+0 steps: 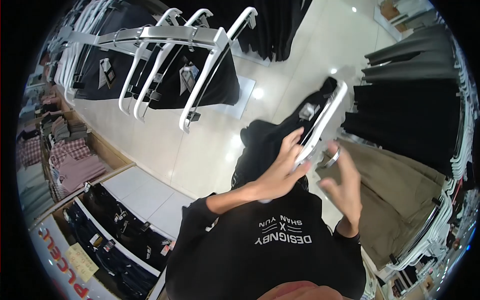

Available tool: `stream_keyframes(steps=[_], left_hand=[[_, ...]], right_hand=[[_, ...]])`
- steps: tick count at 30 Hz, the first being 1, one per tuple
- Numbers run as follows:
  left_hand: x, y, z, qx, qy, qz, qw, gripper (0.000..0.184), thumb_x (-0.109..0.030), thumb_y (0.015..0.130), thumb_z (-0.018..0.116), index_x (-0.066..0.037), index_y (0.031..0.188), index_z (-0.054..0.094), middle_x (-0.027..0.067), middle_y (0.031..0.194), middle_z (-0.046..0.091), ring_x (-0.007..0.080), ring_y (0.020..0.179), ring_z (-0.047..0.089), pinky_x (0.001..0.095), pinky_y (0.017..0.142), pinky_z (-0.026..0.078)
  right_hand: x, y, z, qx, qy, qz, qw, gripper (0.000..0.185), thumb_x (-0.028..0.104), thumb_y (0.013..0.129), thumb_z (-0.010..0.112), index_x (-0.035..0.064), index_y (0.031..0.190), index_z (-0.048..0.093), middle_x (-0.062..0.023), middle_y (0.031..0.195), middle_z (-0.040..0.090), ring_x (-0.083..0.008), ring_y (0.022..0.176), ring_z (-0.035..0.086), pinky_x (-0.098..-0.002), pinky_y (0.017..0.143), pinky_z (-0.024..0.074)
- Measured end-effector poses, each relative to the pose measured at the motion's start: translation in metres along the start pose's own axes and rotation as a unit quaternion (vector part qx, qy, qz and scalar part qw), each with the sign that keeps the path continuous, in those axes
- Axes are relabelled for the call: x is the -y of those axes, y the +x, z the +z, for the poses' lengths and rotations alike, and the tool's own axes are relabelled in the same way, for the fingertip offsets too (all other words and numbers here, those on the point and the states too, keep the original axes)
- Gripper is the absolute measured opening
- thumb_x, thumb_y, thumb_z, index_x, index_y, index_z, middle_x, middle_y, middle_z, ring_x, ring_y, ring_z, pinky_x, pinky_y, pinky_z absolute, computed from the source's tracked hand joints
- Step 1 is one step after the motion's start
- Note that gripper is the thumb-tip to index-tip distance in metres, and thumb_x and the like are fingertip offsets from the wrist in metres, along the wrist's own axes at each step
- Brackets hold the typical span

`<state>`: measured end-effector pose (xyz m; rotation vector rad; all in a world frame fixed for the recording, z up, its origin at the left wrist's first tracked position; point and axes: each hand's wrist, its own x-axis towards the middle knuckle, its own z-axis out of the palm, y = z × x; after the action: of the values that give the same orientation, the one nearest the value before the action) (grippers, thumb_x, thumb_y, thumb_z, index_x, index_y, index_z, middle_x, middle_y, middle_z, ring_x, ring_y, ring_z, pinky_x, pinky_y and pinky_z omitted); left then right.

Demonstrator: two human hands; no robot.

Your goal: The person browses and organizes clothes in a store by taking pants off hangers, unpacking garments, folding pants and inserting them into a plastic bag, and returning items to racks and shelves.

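My left hand point(280, 172) is closed around the lower part of a white hanger point(330, 112), which is tilted in front of my body. Black trousers point(267, 142) hang from this hanger, with a pale tag point(308, 111) near their top. To the right of the hanger, my right hand point(345, 185) has its thumb and fingers apart. A curved shiny metal piece point(333, 158) shows at its fingertips; whether it belongs to the hanger I cannot tell. The right hand is slightly blurred.
A metal rail point(175, 34) with white hangers and dark garments stands at upper left. On the right hang black trousers point(407, 122) and olive-brown trousers point(395, 200). Folded clothes point(80, 167) lie on a left shelf, above a case of dark garments point(117, 220).
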<state>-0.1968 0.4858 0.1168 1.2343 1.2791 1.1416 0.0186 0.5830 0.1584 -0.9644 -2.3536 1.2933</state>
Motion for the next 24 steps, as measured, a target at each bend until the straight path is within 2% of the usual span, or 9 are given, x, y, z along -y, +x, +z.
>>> stream_keyframes(steps=[2,3,6,8,12,16,20,22,24], left_hand=[[0.008,0.035,0.028,-0.068,-0.011,0.057,0.996,0.047,-0.02,0.114,0.046,0.006,0.151,0.037,0.0243,0.17,0.001,0.0408,0.16,0.014,0.0481,0.127,0.021],[0.004,0.053,0.041,-0.092,-0.06,0.088,0.99,0.046,-0.031,0.114,0.045,0.01,0.134,0.039,0.0373,0.164,-0.002,0.0519,0.156,0.01,0.0518,0.125,0.02],[-0.016,0.077,0.053,-0.095,-0.094,0.082,0.988,0.05,-0.033,0.114,0.045,0.011,0.136,0.035,0.0388,0.164,-0.011,0.0516,0.157,0.004,0.0519,0.122,0.024],[-0.026,0.084,0.052,-0.092,-0.082,0.106,0.987,0.056,-0.034,0.113,0.045,0.01,0.143,0.029,0.0335,0.166,-0.017,0.0473,0.159,-0.004,0.0531,0.126,0.016],[-0.038,0.09,0.046,-0.132,0.088,0.192,0.968,0.054,-0.036,0.111,0.049,0.007,0.141,0.036,0.0323,0.168,-0.018,0.0493,0.159,-0.008,0.056,0.127,0.01],[-0.028,0.082,0.003,-0.225,0.105,0.257,0.934,0.051,-0.02,0.099,0.069,0.0,0.139,0.045,0.0305,0.165,0.023,0.0429,0.149,0.033,0.0502,0.123,0.026],[0.02,0.077,-0.041,-0.442,0.104,0.219,0.863,0.069,-0.02,0.088,0.085,0.0,0.141,0.044,0.019,0.15,0.043,0.0299,0.138,0.044,0.0433,0.118,0.033],[0.049,0.08,-0.067,-0.315,0.062,0.181,0.93,0.087,-0.023,0.081,0.092,0.0,0.147,0.04,0.0149,0.153,0.042,0.0244,0.141,0.04,0.0398,0.116,0.035],[0.043,0.078,-0.088,-0.216,0.027,0.134,0.967,0.064,-0.021,0.083,0.092,0.003,0.131,0.058,0.0101,0.126,0.063,0.015,0.119,0.057,0.0334,0.1,0.047]], right_hand=[[-0.015,-0.001,0.026,0.082,0.172,0.005,0.982,0.11,0.021,0.075,0.095,-0.0013,0.161,0.031,-0.0251,0.165,0.038,-0.0402,0.148,0.043,-0.0423,0.116,0.0424],[-0.012,0.004,0.03,0.104,0.109,-0.002,0.989,0.119,0.024,0.073,0.097,-0.0009,0.163,0.023,-0.0268,0.166,0.033,-0.0405,0.152,0.038,-0.0432,0.114,0.0444],[0.002,0.005,0.019,0.01,0.098,0.036,0.994,0.07,0.013,0.088,0.081,-0.0022,0.148,0.048,-0.0209,0.114,0.07,-0.0289,0.1,0.071,-0.0381,0.086,0.055],[0.001,0.0,0.009,-0.098,0.068,0.064,0.991,0.033,0.007,0.096,0.069,-0.0026,0.128,0.064,-0.0143,0.085,0.07,-0.0222,0.071,0.066,-0.035,0.071,0.0524],[-0.01,-0.003,-0.019,-0.212,-0.005,0.01,0.977,0.017,0.008,0.103,0.063,-0.0052,0.113,0.069,-0.0155,0.089,0.076,-0.0157,0.079,0.07,-0.0313,0.074,0.0549],[-0.016,0.005,-0.067,-0.206,0.144,-0.032,0.967,0.045,0.036,0.105,0.065,-0.0066,0.092,0.062,-0.0271,0.098,0.077,-0.0286,0.091,0.078,-0.0349,0.082,0.0616],[-0.042,0.012,-0.123,-0.122,0.221,-0.127,0.959,0.039,0.028,0.102,0.069,-0.0089,0.09,0.064,-0.0277,0.092,0.076,-0.033,0.084,0.079,-0.0417,0.075,0.0652],[-0.043,0.022,-0.143,-0.095,0.202,-0.131,0.966,0.042,0.033,0.099,0.071,-0.0067,0.085,0.062,-0.0307,0.088,0.075,-0.0352,0.078,0.079,-0.0451,0.068,0.0668],[-0.041,0.039,-0.157,-0.054,0.212,-0.135,0.966,0.043,0.034,0.099,0.07,-0.0071,0.087,0.063,-0.0297,0.086,0.075,-0.0352,0.075,0.079,-0.044,0.068,0.0674]])
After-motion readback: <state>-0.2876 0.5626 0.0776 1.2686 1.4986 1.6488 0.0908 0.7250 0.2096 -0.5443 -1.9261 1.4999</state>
